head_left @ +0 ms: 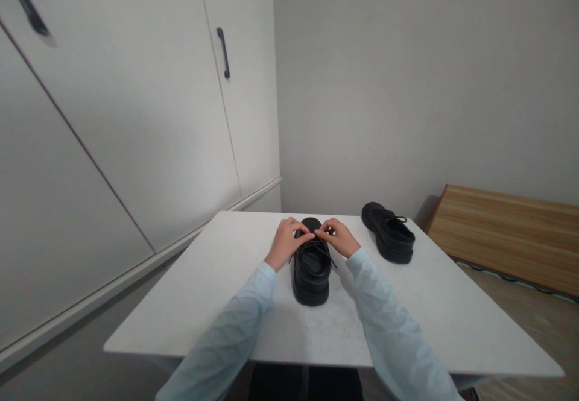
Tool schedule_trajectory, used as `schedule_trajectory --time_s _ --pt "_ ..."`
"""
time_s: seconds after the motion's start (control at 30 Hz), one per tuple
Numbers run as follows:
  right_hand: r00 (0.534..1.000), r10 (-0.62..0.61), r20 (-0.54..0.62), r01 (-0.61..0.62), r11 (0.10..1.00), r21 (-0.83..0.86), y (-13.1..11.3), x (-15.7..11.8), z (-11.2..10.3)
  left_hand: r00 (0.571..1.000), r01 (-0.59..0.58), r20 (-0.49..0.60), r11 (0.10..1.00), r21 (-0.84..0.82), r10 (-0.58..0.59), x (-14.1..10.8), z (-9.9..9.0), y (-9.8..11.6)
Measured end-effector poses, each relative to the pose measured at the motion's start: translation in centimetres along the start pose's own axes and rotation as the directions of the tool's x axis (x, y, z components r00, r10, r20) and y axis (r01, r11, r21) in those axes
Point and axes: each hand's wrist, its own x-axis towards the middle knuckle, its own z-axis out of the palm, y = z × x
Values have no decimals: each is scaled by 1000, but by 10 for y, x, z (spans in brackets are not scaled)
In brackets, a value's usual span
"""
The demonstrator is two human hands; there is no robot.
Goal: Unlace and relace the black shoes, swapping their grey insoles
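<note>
A black lace-up shoe (312, 277) stands upright on the white table (217, 304), its heel toward me and its toe pointing away. My left hand (288, 239) pinches the black shoelace over the front of the shoe, thumb and forefinger together. From the other side my right hand (338, 236) pinches the lace too, its fingertips almost meeting those of the left. Loose lace ends hang down on both sides of the shoe opening. The exact bit of lace between the fingers is too small to make out.
A second black shoe (392, 235) stands at the table's back right, laces on top. White cupboards (136, 105) with dark handles line the left side. A grey wall (407, 87) is behind the table, and a wooden board (506, 232) lies beyond its right edge.
</note>
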Motion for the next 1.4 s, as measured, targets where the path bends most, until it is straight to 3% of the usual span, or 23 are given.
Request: schedule_trajectory --time_s 0.3,0.57,0.77,0.87,1.0,1.17,1.27,1.4 --pt "1000 -8 7 7 1000 11 2 1 -1 1000 -21 -11 995 93 22 1 4 -6" --pt "999 31 -22 -30 998 48 9 0 -13 999 26 32 997 72 -28 -1 -9 -4" --pt "984 114 135 -139 971 197 3 -2 -18 988 146 67 984 -102 -139 -1 -15 -8" --pt "969 158 189 -205 942 267 -1 -3 -19 967 243 140 932 -269 -211 -1 -16 -8" --pt "952 215 218 -278 905 323 -6 -4 -19 911 402 284 795 -455 -298 -3 -16 -5" --pt "944 260 202 -318 878 358 -7 -3 -12 883 468 311 695 -546 -350 -3 -12 2" --pt "949 274 158 -311 897 313 -4 -1 -4 894 447 274 730 -518 -353 -2 -5 5" --pt "973 214 89 -228 954 194 -3 0 3 946 315 215 845 -432 -243 0 4 4"
